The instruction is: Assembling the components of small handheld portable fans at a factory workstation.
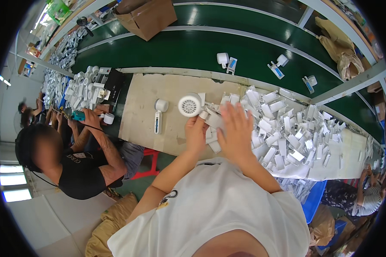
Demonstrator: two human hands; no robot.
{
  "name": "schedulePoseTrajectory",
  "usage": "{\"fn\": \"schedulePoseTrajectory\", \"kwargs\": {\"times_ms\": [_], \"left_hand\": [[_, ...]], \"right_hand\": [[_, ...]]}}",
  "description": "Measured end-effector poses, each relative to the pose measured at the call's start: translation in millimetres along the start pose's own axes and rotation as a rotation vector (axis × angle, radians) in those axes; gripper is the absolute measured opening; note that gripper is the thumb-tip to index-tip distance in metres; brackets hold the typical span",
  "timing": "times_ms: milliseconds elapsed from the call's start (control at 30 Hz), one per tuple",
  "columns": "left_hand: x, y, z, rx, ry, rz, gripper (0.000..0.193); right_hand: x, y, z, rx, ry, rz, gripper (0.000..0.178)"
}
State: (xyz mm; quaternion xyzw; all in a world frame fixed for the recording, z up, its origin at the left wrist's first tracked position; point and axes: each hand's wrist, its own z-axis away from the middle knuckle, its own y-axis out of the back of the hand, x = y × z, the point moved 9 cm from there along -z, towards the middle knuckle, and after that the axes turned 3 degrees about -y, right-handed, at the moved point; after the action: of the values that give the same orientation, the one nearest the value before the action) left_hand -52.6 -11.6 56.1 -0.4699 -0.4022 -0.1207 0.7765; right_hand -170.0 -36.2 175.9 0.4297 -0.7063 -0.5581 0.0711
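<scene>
The left hand [196,133] had its grip closed on a small white fan [190,105], held just above the bench [137,115]. The round grille faced up toward the camera, and the handle ran down-right under the fingers. The right hand [235,130] lay open and flat, fingers spread, over the white handle parts [287,137] heaped to its right, too many to count. One finished fan [159,114] lay on the bench, long axis pointing toward the person. Three more [227,62] rode the green belt [167,53].
</scene>
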Motion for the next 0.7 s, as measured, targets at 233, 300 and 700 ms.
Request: {"fn": "schedulePoseTrajectory", "kwargs": {"times_ms": [233, 300, 700], "left_hand": [[16, -5, -11, -0.008, -0.100, 0.037, 0.026], [30, -15, -13, -0.041, -0.198, -0.036, 0.027], [17, 3, -71, -0.031, -0.015, -0.139, 0.025]], "right_hand": [[65, -93, 26, -0.289, -0.640, -1.266, 0.041], [61, -91, 23, -0.252, -0.645, -1.248, 0.038], [81, -139, 0, -0.161, -0.464, -0.968, 0.039]]}}
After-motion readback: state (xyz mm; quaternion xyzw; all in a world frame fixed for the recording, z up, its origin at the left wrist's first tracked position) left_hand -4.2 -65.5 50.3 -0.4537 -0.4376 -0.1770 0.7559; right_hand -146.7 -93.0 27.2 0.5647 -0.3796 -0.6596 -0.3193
